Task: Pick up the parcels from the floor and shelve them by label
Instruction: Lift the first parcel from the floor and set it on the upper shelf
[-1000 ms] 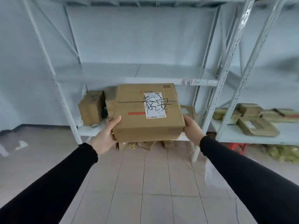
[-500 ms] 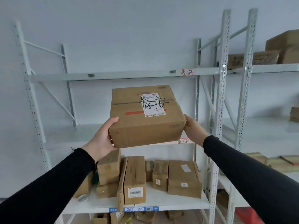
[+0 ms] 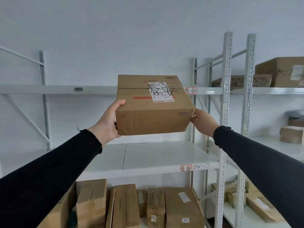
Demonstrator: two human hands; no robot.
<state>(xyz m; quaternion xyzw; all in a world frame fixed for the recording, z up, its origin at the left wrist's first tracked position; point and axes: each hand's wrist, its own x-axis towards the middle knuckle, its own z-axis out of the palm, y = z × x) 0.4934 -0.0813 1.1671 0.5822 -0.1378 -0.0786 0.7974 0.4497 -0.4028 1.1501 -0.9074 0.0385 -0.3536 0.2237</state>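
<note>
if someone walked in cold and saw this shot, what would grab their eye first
First, the cardboard parcel held up mid-frame, with big black handwritten characters scrawled over its white label. The left hand and right hand grip its opposite sides, black sleeves reaching in from the bottom corners. Next, the red-bordered tag on the upper shelf edge just right of the parcel, which seems to show the same characters, above a bare middle shelf.

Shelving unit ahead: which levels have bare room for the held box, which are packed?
The middle shelf, between the box held in both hands and the front-edge tag, is bare. The top shelf shows nothing on its left span; its surface is hidden. The bottom row of cartons is packed.
</note>
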